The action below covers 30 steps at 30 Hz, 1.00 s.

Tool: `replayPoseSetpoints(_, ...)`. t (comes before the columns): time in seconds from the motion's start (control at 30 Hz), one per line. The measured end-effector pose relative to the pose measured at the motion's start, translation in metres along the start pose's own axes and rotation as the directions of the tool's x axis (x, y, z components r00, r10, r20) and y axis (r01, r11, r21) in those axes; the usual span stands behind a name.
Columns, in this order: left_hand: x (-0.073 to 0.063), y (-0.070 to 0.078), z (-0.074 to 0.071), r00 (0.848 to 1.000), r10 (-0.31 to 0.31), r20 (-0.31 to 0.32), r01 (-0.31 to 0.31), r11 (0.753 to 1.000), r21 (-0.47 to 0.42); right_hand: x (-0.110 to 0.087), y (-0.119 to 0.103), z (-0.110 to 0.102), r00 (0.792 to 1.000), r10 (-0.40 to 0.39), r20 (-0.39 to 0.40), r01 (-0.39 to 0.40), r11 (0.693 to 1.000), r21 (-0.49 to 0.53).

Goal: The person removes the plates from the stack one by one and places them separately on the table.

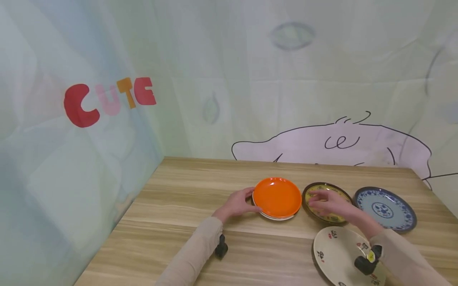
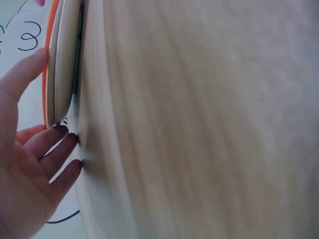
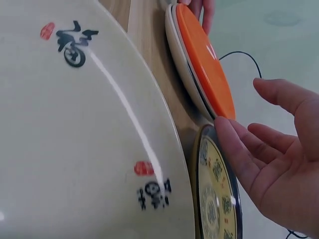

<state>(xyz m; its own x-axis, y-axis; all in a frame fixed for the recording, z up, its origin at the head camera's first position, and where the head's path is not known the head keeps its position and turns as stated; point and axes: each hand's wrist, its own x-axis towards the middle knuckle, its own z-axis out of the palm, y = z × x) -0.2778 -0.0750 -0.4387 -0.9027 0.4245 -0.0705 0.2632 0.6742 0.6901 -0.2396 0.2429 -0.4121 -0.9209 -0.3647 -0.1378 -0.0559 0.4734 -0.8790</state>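
Observation:
An orange plate (image 1: 277,198) tops a stack, with whitish plate rims (image 2: 62,64) showing beneath it. At the stack's left edge is my left hand (image 1: 237,204); its thumb touches the orange rim and its fingers spread along the side near the tabletop. My right hand (image 1: 330,203) hovers over a yellow patterned plate (image 1: 338,217) with a dark rim, thumb spread from the fingers and nothing held. In the right wrist view, its index fingertip (image 3: 223,124) appears by the stack's near edge; whether it touches cannot be told.
A blue-and-white plate (image 1: 384,208) lies at the right. A large cream plate (image 1: 334,254) with small dark and red designs sits in front, partly under the right forearm. All rest on a wood-grain table (image 1: 171,206), with printed cloth (image 1: 214,99) hanging behind and at the left.

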Motion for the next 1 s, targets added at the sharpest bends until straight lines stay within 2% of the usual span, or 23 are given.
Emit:
replayPoseSetpoints(0.1,0.000,-0.001,0.000,1.000,0.008,0.002,-0.008,1.000,0.004,0.007,-0.003,0.006,1.000,-0.012,0.014,0.011,1.000,0.014)
replayPoseSetpoints(0.27,0.001,-0.001,0.000,1.000,0.004,0.002,-0.004,1.000,0.006,0.013,-0.007,0.013,0.999,0.018,0.027,-0.019,0.999,0.045)
replayPoseSetpoints(0.5,0.001,0.000,0.001,1.000,-0.008,-0.001,0.008,1.000,0.005,0.015,-0.010,0.018,0.999,0.049,0.006,-0.049,0.996,0.073)
replayPoseSetpoints(0.9,-0.001,0.002,-0.001,1.000,-0.021,0.005,0.021,1.000,-0.007,0.021,-0.013,0.023,0.993,0.094,-0.066,-0.094,0.996,0.001)
replayPoseSetpoints(1.0,-0.001,0.003,-0.002,1.000,-0.024,0.007,0.025,1.000,-0.011,0.022,-0.012,0.023,0.995,0.072,-0.072,-0.073,0.997,-0.011)
